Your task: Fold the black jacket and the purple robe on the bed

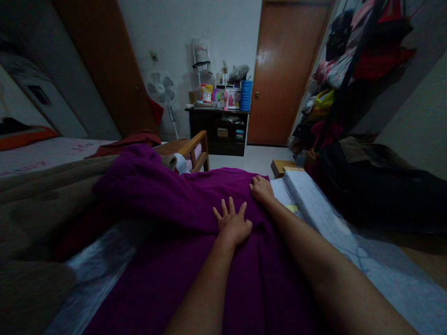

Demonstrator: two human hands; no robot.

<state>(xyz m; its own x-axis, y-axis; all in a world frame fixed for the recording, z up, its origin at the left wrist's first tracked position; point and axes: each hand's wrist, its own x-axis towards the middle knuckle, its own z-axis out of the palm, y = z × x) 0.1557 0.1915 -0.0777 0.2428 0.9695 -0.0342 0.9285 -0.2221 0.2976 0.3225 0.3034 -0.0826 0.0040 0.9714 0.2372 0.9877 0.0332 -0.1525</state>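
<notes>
A purple long-sleeved garment [206, 197] lies spread over the bed, one sleeve [134, 174] stretched out to the left over a brown blanket. My left hand [233, 225] presses on its upper part, palm down and fingers spread. Farther off and to the right, my right hand [261, 188] is at the garment's far right edge, its fingers bent and closed on the cloth. Loose folds run through the fabric toward me below the hands.
Brown blanket [31, 200] is heaped at left. Pale bedding [324, 209] shows at right beside a dark bag-like bundle [380, 186]. Beyond the bed are a wooden rail [192, 144], a standing fan [162, 88], a dark cabinet [202, 130] and a brown door [288, 70].
</notes>
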